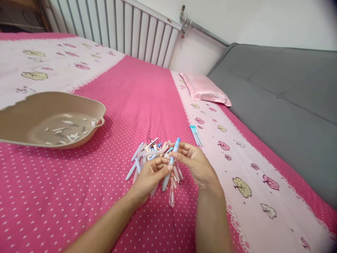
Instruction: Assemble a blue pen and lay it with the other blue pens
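A light blue pen (166, 181) is held slantwise between both hands above a pile of pen parts (147, 152). My left hand (154, 173) pinches its lower barrel between thumb and fingers. Higher up, near the darker blue end, the fingers and thumb of my right hand (196, 164) are closed on the same pen. A whitish-blue gap shows between the two grips; whether the halves are joined there I cannot tell. The pile below mixes blue, pink and white barrels with clear pieces, partly covered by my hands.
Several light blue pens (196, 135) lie side by side on the right. A beige plastic basin (102, 122) with small white and grey pieces stands at left on the pink dotted bedspread (110, 196). Beyond are a pink pillow (206, 89), grey headboard (276, 95) and white radiator (131, 30).
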Demonstrator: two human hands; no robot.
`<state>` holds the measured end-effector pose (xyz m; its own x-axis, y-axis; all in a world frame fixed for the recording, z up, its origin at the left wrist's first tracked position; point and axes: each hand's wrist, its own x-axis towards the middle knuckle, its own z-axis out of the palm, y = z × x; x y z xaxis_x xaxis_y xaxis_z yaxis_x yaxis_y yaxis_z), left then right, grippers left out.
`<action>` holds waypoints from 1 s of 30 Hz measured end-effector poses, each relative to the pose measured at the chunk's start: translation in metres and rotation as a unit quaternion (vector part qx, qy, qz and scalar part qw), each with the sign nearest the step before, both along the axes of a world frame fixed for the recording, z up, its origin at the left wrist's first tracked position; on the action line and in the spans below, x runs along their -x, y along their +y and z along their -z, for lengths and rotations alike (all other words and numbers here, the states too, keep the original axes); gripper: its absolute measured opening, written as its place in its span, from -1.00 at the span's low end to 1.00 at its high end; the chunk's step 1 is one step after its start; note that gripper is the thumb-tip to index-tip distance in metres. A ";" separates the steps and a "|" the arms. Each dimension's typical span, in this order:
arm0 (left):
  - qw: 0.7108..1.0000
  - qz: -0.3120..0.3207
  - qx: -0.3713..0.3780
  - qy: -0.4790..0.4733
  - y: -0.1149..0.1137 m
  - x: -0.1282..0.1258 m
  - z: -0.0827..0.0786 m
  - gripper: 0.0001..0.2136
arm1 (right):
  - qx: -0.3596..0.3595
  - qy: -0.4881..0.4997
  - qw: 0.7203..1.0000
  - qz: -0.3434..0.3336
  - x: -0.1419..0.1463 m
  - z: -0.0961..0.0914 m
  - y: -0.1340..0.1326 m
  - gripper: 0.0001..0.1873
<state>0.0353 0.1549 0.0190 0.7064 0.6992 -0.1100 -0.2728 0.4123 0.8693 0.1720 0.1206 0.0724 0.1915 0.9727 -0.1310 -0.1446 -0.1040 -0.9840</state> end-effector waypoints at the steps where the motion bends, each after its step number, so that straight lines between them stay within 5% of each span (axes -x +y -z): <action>1: 1.000 0.002 0.006 0.000 0.000 0.000 0.000 -0.78 | 0.002 0.003 1.000 0.002 0.000 -0.001 0.000 -0.60; 11: 0.996 0.041 0.072 -0.044 0.003 0.000 0.001 -0.75 | 0.007 0.020 0.999 -0.045 0.001 -0.008 -0.003 -0.57; 30: 0.995 0.054 0.061 -0.050 0.003 0.002 -0.004 -0.77 | 0.016 0.025 0.998 -0.048 0.001 -0.007 -0.003 -0.57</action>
